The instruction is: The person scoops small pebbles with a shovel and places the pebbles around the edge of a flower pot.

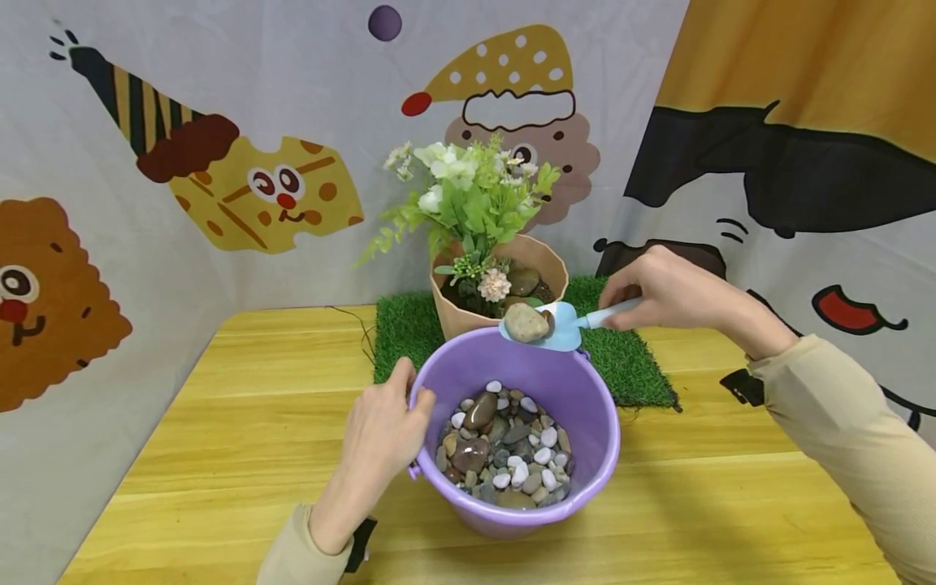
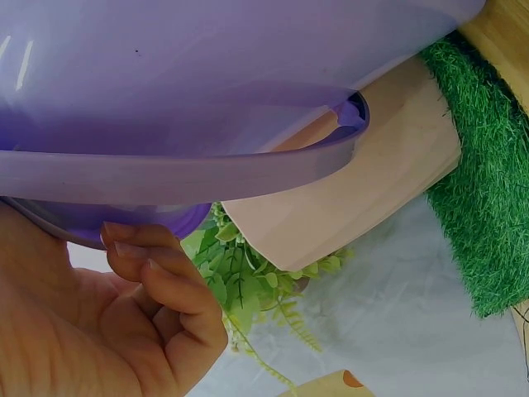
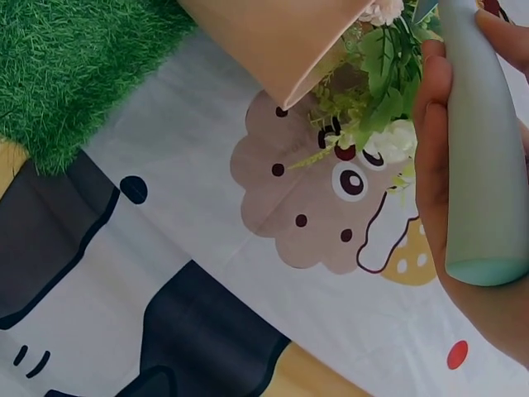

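Observation:
A purple bucket stands on the wooden table with a layer of pebbles inside, brown, grey and white. My left hand grips its rim on the left side, thumb over the edge; in the left wrist view the fingers curl at the rim below the bucket's handle. My right hand holds a light-blue toy shovel by its handle. On the shovel's blade lie a pale round stone and a smaller brown one, above the bucket's far rim and close to the planter.
Behind the bucket a peach planter holds white flowers with green leaves and some stones. It stands on a mat of artificial grass. A cloth with cartoon figures hangs behind the table.

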### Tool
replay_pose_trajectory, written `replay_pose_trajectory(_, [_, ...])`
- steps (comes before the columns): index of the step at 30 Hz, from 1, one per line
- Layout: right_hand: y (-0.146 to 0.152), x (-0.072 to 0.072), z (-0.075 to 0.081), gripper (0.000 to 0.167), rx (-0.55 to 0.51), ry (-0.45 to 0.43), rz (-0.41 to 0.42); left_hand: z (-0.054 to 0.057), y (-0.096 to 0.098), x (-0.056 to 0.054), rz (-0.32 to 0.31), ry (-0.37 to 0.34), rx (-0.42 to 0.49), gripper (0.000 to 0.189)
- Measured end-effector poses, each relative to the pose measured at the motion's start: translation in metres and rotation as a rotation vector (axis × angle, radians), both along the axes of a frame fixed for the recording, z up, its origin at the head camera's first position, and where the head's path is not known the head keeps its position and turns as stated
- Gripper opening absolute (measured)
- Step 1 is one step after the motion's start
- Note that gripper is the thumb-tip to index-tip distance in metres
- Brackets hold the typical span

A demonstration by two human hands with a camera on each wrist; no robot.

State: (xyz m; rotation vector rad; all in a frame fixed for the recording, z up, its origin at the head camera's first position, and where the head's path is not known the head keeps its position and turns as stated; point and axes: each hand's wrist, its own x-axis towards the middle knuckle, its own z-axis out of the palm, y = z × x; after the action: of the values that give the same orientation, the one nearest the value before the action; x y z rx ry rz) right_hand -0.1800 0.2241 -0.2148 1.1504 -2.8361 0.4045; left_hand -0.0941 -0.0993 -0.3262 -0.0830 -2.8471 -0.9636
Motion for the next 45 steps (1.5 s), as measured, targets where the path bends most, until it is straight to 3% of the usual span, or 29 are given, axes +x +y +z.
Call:
replay_pose_trajectory(18, [-0.010,-0.015,0.017,0.005,0.113,0.008,-0.143,-0.001,0.000,-0.001,-0.005,0.005,0.010,0.010])
replay_pose_trajectory(30, [-0.017,-0.028,0.017,0.005,0.186,0.036,-0.204,-0.002,-0.001,-0.001,-0.010,0.022,0.017,0.009])
replay_pose_trajectory(39, [-0.023,-0.035,0.020,0.007,0.218,0.073,-0.208,-0.001,-0.001,-0.001,-0.010,0.020,0.014,0.009])
replay_pose_trajectory(45, [-0.027,-0.038,0.020,0.008,0.255,0.162,-0.192,-0.001,-0.001,-0.001,-0.008,0.023,0.016,0.009])
